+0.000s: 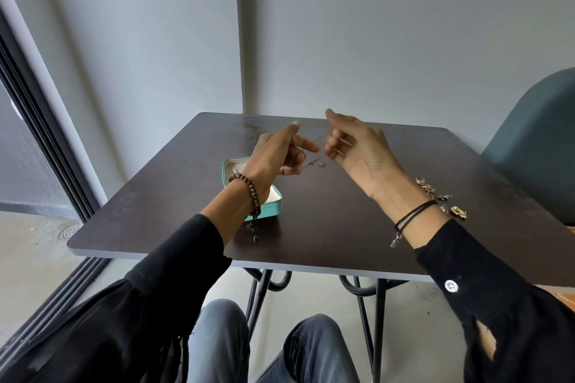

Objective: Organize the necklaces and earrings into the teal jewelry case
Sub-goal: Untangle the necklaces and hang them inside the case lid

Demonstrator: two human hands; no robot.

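Aloft, left hand (278,155) and right hand (357,149) each pinching thin necklace chain (320,137), teal case (273,208) open below

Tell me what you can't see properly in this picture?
- Teal jewelry case: the left hand and wrist hide most of its inside, head view.
- Thin necklace between both hands: too fine and blurred to follow.
- Small jewelry pile: partly behind the right hand's wrist, pieces too small to name.

Soft daylight from the glass door (28,146) leaves faint shadows on the dark table (326,221) (wide-angle lens bends the edges); fingertips slightly blurred.
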